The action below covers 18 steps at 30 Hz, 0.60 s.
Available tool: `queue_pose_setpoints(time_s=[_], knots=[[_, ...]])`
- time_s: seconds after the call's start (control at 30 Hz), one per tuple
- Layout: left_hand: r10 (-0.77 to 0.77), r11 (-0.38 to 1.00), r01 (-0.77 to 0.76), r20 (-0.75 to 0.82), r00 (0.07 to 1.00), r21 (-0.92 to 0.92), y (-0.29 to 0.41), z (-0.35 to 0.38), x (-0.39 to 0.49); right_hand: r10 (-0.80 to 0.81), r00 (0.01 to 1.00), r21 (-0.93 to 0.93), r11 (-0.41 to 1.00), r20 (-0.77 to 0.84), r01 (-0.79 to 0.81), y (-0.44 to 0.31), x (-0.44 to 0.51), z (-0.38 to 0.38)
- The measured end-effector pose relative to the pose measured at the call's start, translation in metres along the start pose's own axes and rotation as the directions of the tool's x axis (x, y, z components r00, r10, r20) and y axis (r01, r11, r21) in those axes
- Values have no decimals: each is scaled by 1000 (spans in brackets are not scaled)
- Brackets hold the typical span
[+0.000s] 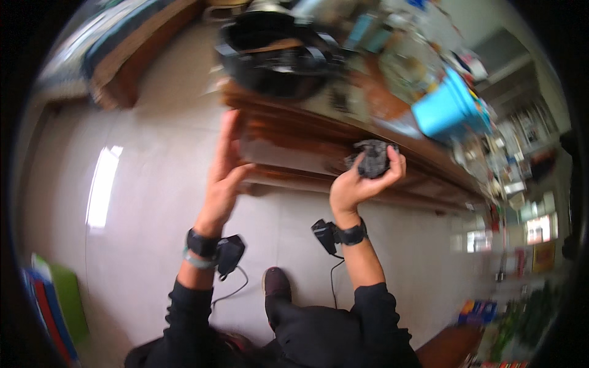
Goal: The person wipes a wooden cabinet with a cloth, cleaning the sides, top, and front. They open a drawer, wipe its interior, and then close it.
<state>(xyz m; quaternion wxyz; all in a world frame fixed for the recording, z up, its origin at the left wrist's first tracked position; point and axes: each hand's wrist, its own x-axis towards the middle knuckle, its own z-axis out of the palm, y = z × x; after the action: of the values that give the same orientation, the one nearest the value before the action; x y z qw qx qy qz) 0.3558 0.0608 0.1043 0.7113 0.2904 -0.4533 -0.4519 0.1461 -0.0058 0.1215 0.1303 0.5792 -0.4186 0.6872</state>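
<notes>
My right hand [363, 181] grips a crumpled dark grey cloth [375, 158] in front of the long wooden cabinet [294, 154]. Nothing shows in my left hand [225, 170], which is raised near the cabinet's left end with thumb and fingers apart. Blur hides whether its fingertips touch the wood. A large black container [271, 76], perhaps a bag, stands on the cabinet top above my left hand. Each wrist wears a black strap with a small black device and a cable.
Toward the right on the cabinet stands a light blue plastic bin [448, 108] among blurred clutter. A cushioned wooden seat [119, 60] is at upper left. Coloured folders or boxes [60, 303] stand at lower left. Pale tiled floor [152, 184] lies under me.
</notes>
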Motion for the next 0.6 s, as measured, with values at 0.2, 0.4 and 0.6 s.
queue_pose_setpoints(time_s=[0.2,0.4,0.6], knots=[[-216,953,223,57,975,-206,5,-21,-8,-453,856,246,884,249,397,-103,-30,75],[50,911,-118,-179,983,-394,11,-21,-11,-588,650,461,801,481,383,-111,-37,96],[-131,931,-28,-403,906,-365,-10,-27,-16,-622,441,664,744,647,76,-115,-49,72]])
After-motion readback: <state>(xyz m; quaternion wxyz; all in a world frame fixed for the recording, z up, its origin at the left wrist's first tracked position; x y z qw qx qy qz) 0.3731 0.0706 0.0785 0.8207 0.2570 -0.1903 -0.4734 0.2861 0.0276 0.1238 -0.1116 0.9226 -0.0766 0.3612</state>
